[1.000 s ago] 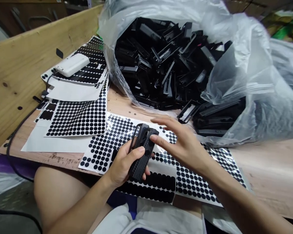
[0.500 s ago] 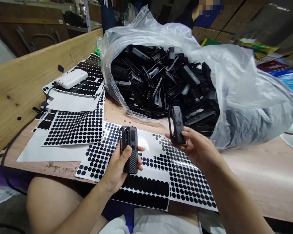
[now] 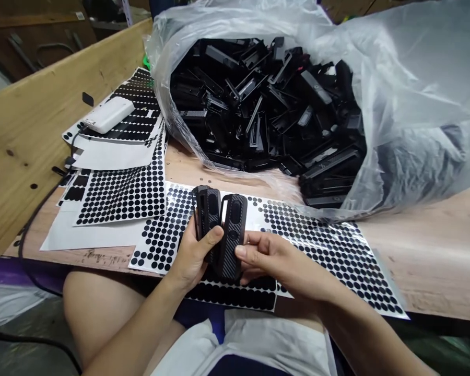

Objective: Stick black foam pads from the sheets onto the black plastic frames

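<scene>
My left hand (image 3: 194, 248) is closed around a black plastic casing (image 3: 212, 206) with a carbon-fibre pattern, its thumb lying across the front. Right beside it, my right hand (image 3: 264, 258) grips a second black casing (image 3: 233, 230) of the same look by its right edge. Both casings stand upright, side by side, and a slot shows along the left of each. Under the hands lie sheets of round black stickers (image 3: 313, 240). Beyond them, a clear plastic bag (image 3: 395, 125) lies open, heaped with black casings (image 3: 258, 115).
More sticker sheets (image 3: 121, 196) lie at the left, with a white power bank (image 3: 108, 114) and its black cable (image 3: 35, 209) on them. A wooden board (image 3: 62, 99) walls the table's left side. Bare wooden tabletop (image 3: 434, 250) shows at the right.
My right hand has come left and down from near the bag with its casing, which now sits beside the one in my left hand. The whole view has shifted slightly.
</scene>
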Action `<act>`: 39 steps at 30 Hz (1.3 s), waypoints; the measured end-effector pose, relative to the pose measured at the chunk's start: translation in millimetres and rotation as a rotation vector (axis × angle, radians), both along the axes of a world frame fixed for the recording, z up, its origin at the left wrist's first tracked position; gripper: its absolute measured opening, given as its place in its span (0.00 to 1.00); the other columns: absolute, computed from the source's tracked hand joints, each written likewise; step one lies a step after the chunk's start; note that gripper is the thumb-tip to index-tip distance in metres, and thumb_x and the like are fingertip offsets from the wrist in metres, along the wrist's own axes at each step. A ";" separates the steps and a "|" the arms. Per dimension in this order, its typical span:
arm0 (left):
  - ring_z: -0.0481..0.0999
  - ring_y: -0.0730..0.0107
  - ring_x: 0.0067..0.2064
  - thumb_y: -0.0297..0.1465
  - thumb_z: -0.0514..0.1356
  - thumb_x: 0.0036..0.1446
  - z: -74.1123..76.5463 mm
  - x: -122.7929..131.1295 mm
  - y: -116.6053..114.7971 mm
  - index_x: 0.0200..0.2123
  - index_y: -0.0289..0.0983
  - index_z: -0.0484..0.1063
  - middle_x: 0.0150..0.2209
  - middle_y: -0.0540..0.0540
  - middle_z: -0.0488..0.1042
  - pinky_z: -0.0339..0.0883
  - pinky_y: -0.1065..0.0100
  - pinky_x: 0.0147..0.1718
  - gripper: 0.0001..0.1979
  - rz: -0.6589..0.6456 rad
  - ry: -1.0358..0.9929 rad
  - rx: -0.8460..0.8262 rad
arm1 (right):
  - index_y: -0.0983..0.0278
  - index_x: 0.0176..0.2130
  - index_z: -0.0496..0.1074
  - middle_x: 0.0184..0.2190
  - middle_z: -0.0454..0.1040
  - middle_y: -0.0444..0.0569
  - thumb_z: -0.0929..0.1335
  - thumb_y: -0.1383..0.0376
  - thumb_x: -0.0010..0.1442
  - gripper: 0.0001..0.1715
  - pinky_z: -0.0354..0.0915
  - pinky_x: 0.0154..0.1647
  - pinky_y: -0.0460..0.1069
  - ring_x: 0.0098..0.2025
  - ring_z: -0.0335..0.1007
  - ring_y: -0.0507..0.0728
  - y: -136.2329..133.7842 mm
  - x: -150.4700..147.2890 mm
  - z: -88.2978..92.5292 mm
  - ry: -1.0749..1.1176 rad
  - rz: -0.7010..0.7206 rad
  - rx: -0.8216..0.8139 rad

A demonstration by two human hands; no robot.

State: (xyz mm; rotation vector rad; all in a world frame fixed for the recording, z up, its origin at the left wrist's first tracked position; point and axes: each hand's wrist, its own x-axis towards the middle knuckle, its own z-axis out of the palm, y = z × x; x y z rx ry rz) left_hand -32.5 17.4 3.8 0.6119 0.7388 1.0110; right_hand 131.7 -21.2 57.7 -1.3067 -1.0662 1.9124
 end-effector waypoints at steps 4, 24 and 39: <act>0.82 0.61 0.43 0.50 0.74 0.48 -0.2 -1.8 0.1 0.51 0.38 0.71 0.43 0.44 0.80 0.77 0.65 0.41 0.33 -0.031 -0.026 -0.007 | 0.62 0.30 0.68 0.26 0.66 0.41 0.76 0.46 0.56 0.25 0.60 0.30 0.47 0.29 0.61 0.52 5.3 4.7 -1.8 -0.420 -0.092 0.257; 0.78 0.66 0.36 0.41 0.74 0.49 9.8 -5.4 4.6 0.42 0.31 0.79 0.37 0.42 0.78 0.80 0.68 0.28 0.22 -0.134 -0.173 -0.157 | 0.60 0.33 0.79 0.34 0.82 0.51 0.69 0.62 0.60 0.08 0.67 0.36 0.55 0.34 0.76 0.62 63.5 93.3 -43.3 -1.203 0.047 0.643; 0.82 0.62 0.32 0.48 0.73 0.48 1.6 -3.0 2.1 0.38 0.31 0.77 0.32 0.42 0.81 0.75 0.69 0.27 0.26 -0.136 -0.123 -0.106 | 0.62 0.28 0.78 0.25 0.76 0.46 0.79 0.52 0.53 0.17 0.67 0.27 0.47 0.29 0.73 0.54 22.1 0.5 12.0 -0.096 -0.152 0.131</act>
